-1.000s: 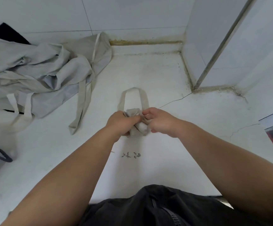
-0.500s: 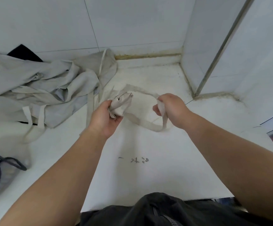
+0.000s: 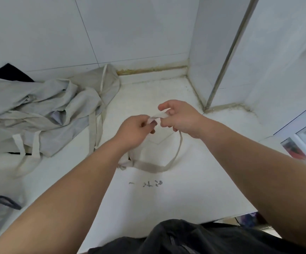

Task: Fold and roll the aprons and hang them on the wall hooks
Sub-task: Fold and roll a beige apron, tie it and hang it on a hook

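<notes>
Closest to me, below both grips, is the black zipped cloth of my jacket (image 3: 185, 239), matte and creased. Beyond it the white worktop (image 3: 166, 202) runs smooth and faintly glossy. A short row of dark handwritten marks (image 3: 146, 183) sits on it just short of my grips, too smudged for me to read.

Past the marks a flat, woven beige strap (image 3: 149, 165) lies in a loop on the worktop. One end runs under my left wrist to a small bunched apron bundle (image 3: 123, 163), mostly hidden by my forearm. The other end climbs, thin and edge-on, to my right grip (image 3: 181, 118).

My left grip (image 3: 135, 132) pinches a pale stretch of the strap between thumb and curled fingers. My right grip pinches that same stretch, with the forefinger hooked above it. The two grips nearly touch.

Left of my left grip sprawls a rumpled grey-beige apron pile (image 3: 47, 110), soft and deeply creased, with flat ties trailing. Behind everything stand large glossy white wall tiles (image 3: 130, 33), with a stained yellowish seam where they meet the worktop.
</notes>
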